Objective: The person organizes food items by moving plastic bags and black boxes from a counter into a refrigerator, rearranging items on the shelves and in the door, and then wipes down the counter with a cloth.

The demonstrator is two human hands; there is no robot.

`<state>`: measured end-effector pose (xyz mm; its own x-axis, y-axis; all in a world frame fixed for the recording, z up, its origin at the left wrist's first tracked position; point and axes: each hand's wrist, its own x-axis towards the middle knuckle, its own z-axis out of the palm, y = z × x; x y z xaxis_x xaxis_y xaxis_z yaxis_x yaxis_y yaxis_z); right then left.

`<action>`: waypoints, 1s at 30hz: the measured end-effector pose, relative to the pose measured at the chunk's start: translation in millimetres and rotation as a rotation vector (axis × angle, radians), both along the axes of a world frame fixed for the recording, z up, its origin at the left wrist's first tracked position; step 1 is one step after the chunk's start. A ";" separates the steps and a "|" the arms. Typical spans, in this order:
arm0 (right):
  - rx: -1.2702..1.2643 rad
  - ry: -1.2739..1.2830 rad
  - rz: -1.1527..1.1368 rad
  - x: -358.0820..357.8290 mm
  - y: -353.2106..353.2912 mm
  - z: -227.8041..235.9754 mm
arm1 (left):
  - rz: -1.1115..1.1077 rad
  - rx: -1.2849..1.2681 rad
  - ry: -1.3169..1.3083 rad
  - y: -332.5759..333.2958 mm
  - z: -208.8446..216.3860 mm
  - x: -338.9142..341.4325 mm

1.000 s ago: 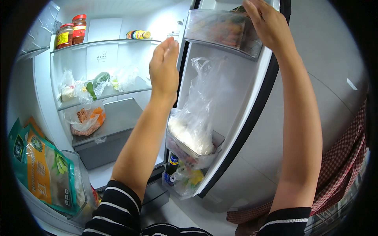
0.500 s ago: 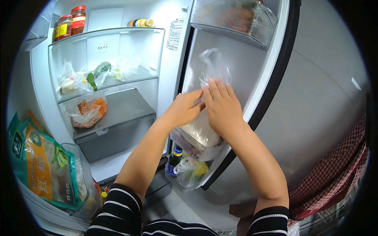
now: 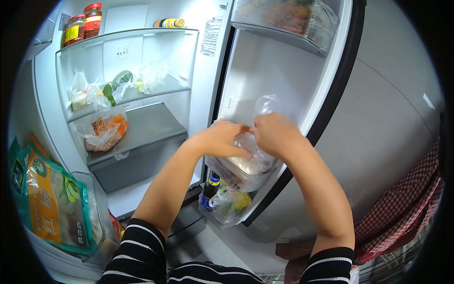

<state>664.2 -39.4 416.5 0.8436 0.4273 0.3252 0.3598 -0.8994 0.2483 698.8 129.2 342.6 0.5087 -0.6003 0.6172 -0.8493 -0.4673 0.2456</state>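
Note:
A clear plastic bag (image 3: pixel 268 102) with something pale in its lower part sits in the middle bin (image 3: pixel 262 182) of the open fridge door. My left hand (image 3: pixel 220 139) curls around the left side of the bag's neck, thumb lying lower on the film. Closed and somewhat blurred, my right hand (image 3: pixel 274 135) grips the gathered plastic just beside it. Loose film sticks up above the right hand. My fingers cover much of the neck, and what the bag contains cannot be made out.
Below, a lower door bin (image 3: pixel 222 218) holds a dark bottle (image 3: pixel 209 191) and bagged yellow-green items. An upper bin (image 3: pixel 283 31) overhangs my hands. Left are shelves with bagged vegetables (image 3: pixel 109 92), a bag of peanut-like pieces (image 3: pixel 106 135), jars (image 3: pixel 92 21) and a large green-orange package (image 3: pixel 52 199).
My right hand went from flat, stretched fingers to a closed grip on the bag's neck. The upright film has sunk lower and shifted right, and my left thumb now lies over the bag.

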 end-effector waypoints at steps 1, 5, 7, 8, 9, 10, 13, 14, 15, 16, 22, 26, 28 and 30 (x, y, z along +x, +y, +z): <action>0.031 -0.091 0.031 -3.0 -0.1 5.5 | 0.086 0.097 0.102 -4.2 6.1 0.5; -0.264 -0.439 0.178 9.5 -13.5 3.2 | 0.235 0.175 0.404 -19.1 24.2 9.3; -0.265 -0.006 -0.064 3.4 2.0 7.0 | 0.204 0.050 0.374 -16.7 16.4 24.5; -0.263 0.208 -0.182 1.0 10.0 8.0 | 0.192 -0.013 0.356 -14.4 10.9 32.4; -0.293 0.250 -0.187 2.5 11.7 3.7 | 0.191 -0.044 0.339 -16.6 9.5 33.0; -0.322 0.292 -0.191 6.6 12.6 -2.7 | 0.187 0.002 0.353 -18.5 10.6 34.2; -0.292 0.331 -0.156 9.0 9.1 -4.5 | 0.170 0.105 0.391 -22.4 16.9 27.5; -0.263 0.329 -0.137 8.4 6.7 -3.4 | 0.158 0.111 0.401 -22.3 17.6 21.6; -0.216 0.253 -0.095 1.5 6.0 3.0 | 0.152 0.116 0.404 -19.0 19.6 17.5; -0.176 0.183 -0.054 -9.5 4.6 11.8 | 0.099 0.056 0.386 -13.9 17.3 16.1; -0.333 0.139 -0.055 -14.2 8.1 1.4 | -0.113 -0.392 0.238 12.6 -1.6 10.5; -0.418 0.225 -0.081 -5.6 14.0 -15.5 | 0.092 -0.103 0.225 0.1 -8.5 2.5; -0.326 0.163 -0.061 -12.5 8.8 -5.3 | 0.114 -0.131 0.183 -1.4 -3.7 -5.5; -0.210 0.076 0.011 -26.5 4.4 12.8 | 0.137 -0.208 -0.063 3.2 -3.6 -16.2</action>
